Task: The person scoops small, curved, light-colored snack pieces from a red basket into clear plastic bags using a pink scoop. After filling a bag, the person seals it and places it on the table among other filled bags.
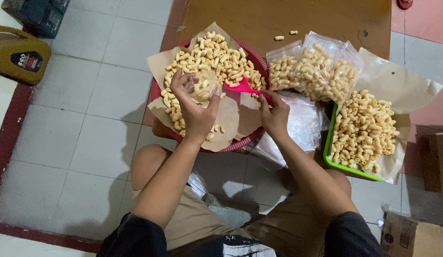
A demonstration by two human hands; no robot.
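Left hand (195, 107) was closed around the mouth of a clear bag (202, 85), fingers curled on its rim and holding it open above the red basket (257, 64). Right hand (275, 114) was clamped on the handle of a pink scoop (243, 86), the blade pointing toward the bag and lying on the snacks (216, 54) just right of the bag's mouth. The bag looked nearly empty, with perhaps a few pieces inside; through the plastic this was hard to tell. The snacks, pale curled pieces, were heaped on brown paper (231, 119) lining the basket, mostly beyond and to either side of the left-hand grip. Beyond the right hand, filled bags (314, 69) lay side by side on the table (288, 19); three or so were visible, so by my judgement part of the bagging was done. A stack of empty bags (302, 126) lay just right of the right-hand grip. Further right, a green tray (328, 147) held another full heap on paper. Judged from both heaps, much of the work was left. Two loose pieces (286, 34) lay on the table beyond the basket.
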